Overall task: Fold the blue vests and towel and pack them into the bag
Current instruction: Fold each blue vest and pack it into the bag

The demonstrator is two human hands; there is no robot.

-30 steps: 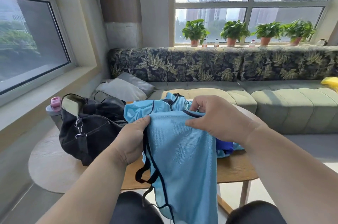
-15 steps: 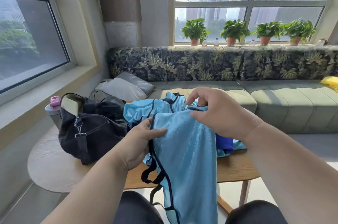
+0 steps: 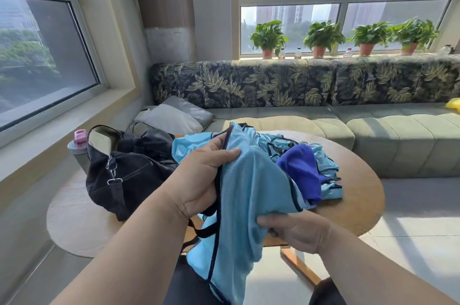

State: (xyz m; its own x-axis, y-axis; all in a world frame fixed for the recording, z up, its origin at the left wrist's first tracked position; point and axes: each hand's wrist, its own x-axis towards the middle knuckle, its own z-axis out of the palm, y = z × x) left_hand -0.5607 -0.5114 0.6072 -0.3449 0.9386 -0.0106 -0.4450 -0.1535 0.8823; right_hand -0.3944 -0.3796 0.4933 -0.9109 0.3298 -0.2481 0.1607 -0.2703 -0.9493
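The table (image 3: 361,195) bears the open bag (image 3: 124,170) at its left end, nearest the left hand (image 3: 199,180), with more vests and a darker blue cloth (image 3: 303,170) heaped mid-table. The held vest (image 3: 249,192) hangs lengthwise off the near edge. The left hand pinches its top hem; the right hand (image 3: 296,230) grips its side lower down.

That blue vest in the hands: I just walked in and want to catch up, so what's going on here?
A person is folding a light blue vest over the wooden table. The left hand grips its dark-trimmed upper edge, while the right hand holds the fabric lower down. More light blue vests and a darker blue cloth lie unfolded on the table. The black bag sits open at the left, with none of the blue things seen in it yet.
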